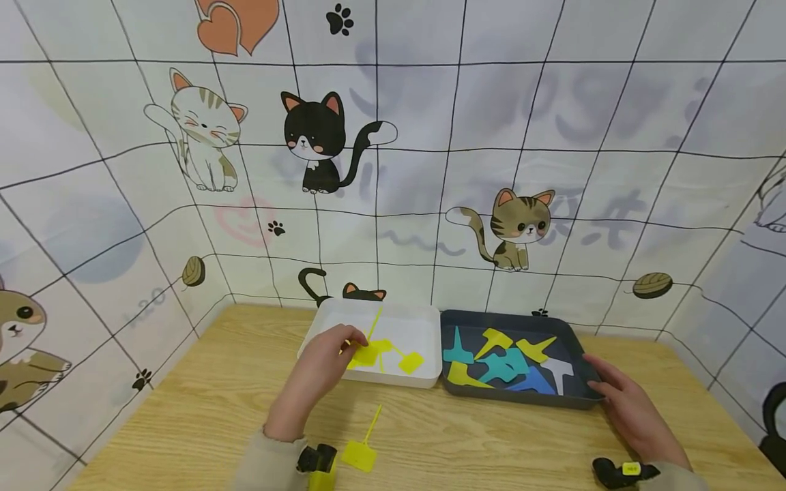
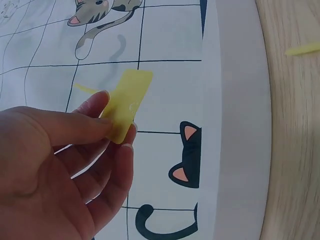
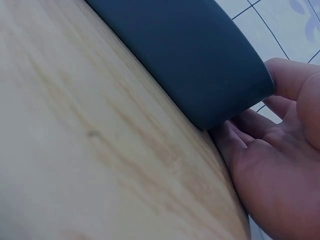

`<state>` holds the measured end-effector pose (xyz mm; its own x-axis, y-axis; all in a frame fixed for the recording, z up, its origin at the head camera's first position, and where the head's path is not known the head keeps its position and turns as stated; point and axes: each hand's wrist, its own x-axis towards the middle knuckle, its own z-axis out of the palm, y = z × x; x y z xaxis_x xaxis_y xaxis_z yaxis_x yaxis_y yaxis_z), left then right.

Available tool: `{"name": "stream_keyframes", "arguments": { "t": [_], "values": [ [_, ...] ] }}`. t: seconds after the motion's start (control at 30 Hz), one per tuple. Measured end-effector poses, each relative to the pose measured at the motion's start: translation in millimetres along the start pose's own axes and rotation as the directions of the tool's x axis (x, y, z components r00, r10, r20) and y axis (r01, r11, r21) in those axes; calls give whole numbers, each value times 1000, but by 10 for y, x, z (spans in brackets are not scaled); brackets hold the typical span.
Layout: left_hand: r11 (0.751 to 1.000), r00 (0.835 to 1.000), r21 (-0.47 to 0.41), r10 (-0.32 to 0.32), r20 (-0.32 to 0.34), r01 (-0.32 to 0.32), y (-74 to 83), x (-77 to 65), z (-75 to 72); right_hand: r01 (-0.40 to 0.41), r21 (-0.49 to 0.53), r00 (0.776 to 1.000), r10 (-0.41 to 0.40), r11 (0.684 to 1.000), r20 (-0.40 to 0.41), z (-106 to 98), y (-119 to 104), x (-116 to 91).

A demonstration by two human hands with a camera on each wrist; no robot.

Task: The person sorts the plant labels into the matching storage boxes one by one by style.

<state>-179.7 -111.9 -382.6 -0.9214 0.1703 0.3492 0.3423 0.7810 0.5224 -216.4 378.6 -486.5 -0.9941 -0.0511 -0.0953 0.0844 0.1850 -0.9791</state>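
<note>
My left hand (image 1: 328, 358) is over the white tray (image 1: 424, 320), pinching a yellow tag (image 2: 134, 97) between thumb and fingers. The tag has a flat rectangular plate, and its thin stem points away behind the thumb in the left wrist view. Other yellow tags (image 1: 411, 362) of the same kind lie in the white tray, partly hidden by the hand. At the right end of the dark grey tray (image 3: 185, 55), my right hand (image 1: 632, 402) holds its edge, thumb at the rim and fingers low against the outer wall. T-shaped plant labels (image 1: 506, 366) in teal, yellow, blue and white fill that tray.
The two trays stand side by side on a wooden table (image 1: 467, 443), near the back wall with printed cats. One more yellow tag (image 1: 359, 455) lies in front of the white tray, stem pointing to the back. A black object (image 1: 775, 426) shows at the right edge.
</note>
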Motion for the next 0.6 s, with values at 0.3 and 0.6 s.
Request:
{"name": "stream_keyframes", "arguments": {
  "t": [0.3,0.6],
  "values": [
    [999,1000,-43,-17,-18,17,-69,133,174,-2,10,1000,2,1000,7,21,-11,7],
    [1000,1000,5,-3,5,3,-132,160,349,11,-27,1000,-11,1000,-1,-1,0,-1]
  ]
}}
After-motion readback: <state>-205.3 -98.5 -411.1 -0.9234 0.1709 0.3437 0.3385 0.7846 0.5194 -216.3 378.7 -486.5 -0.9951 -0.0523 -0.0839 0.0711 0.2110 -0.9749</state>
